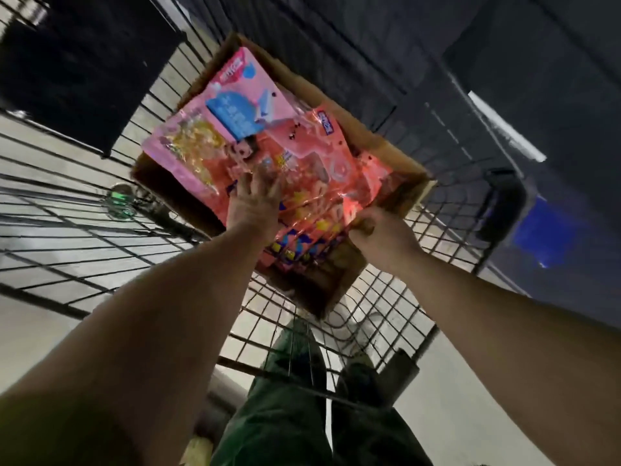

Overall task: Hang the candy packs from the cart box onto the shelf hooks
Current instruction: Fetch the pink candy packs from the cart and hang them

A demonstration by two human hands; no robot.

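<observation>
— Where are the candy packs (268, 142) seen?

— They are piled in the cardboard box (379, 146), which is set on the wire floor of the cart (84, 230). Pink and red glossy packs are stacked loosely and overlapped, and the topmost pink pack with a blue panel is laid towards the far corner of the box.

— How is the left hand (255, 203) held?

— It is laid flat on the upper packs, with the fingers spread and mostly straight. The packs are pressed or touched by it, and nothing is seen to be gripped.

— And the right hand (379, 233)?

— It is placed at the near right edge of the box. Its fingers are curled, and the edge of a red pack (319, 210) appears to be pinched by them, though the frame is blurred there and the box rim may be caught as well.

— What else is shown?

— Dark green trousers (285, 415) and pale shoes (359, 327) are seen through the wire mesh below, and a dark shelf unit (504, 45) is seen beyond the cart.
</observation>
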